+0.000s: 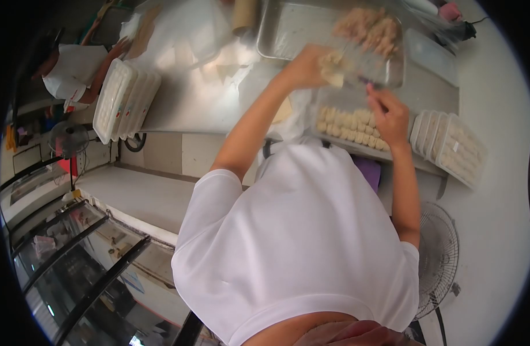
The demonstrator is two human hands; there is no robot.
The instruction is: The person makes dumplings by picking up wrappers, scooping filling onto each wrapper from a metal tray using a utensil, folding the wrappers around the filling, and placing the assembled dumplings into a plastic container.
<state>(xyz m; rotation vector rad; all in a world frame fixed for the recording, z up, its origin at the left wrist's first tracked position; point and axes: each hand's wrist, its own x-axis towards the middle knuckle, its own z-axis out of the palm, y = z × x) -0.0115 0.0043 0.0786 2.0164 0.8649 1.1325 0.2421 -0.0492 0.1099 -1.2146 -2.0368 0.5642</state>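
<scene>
My left hand (pixel 309 68) is closed around a pale, thin dough wrapper (pixel 334 78), with what looks like filling on it; motion blurs the details. In the fingers of my right hand (pixel 390 114) is a small tool with a dark purple handle (pixel 366 81), its far end too blurred to name. Both hands are over the near side of a metal tray (pixel 288 29), where a heap of pinkish minced filling (pixel 368 32) lies at the far right. Rows of pale rolled dumplings (pixel 351 126) fill a clear plastic box just below my hands.
Stacked lidded boxes (pixel 449 144) stand at the right table edge, and more white boxes (pixel 126 101) at the left. A co-worker in a white shirt (pixel 74 69) works at far left. A floor fan (pixel 438 259) stands behind my right side.
</scene>
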